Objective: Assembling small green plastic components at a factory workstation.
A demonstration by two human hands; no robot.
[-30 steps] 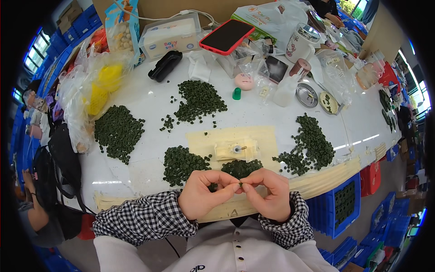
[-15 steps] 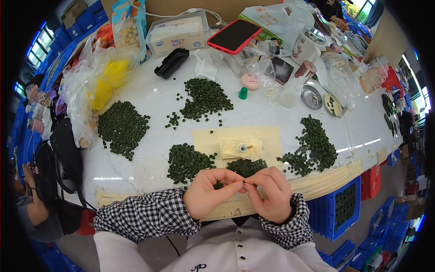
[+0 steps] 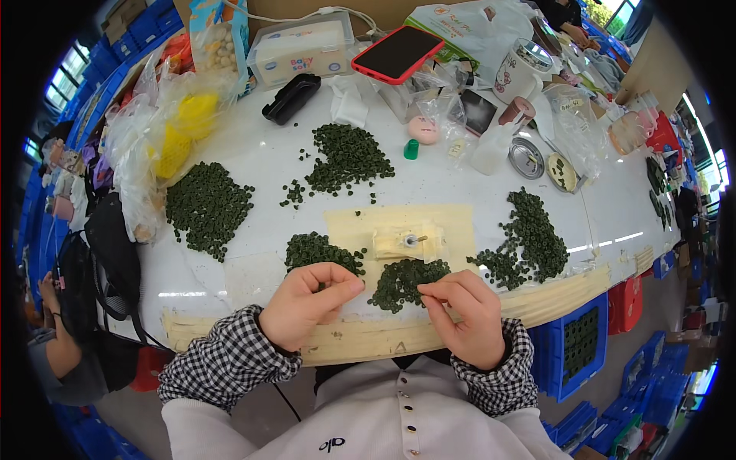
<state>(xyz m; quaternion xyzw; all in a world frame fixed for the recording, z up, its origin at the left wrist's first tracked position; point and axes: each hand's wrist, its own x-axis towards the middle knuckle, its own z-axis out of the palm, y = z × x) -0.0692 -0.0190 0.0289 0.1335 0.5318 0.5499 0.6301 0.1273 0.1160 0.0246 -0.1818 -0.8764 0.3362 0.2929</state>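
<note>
At lower centre, the left hand (image 3: 313,305) curled near one green pile (image 3: 322,251), the right hand (image 3: 469,316) by a second pile (image 3: 402,280); whether either grasped anything was unclear.

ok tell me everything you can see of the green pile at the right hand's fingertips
The pile is a low, loose heap of small, dark green, roundish pieces, maybe plastic or rubber. It lies uncovered, just on the person's side of the tan block. The right hand overlaps its right edge in this view; whether it touches the pile is unclear.
</note>
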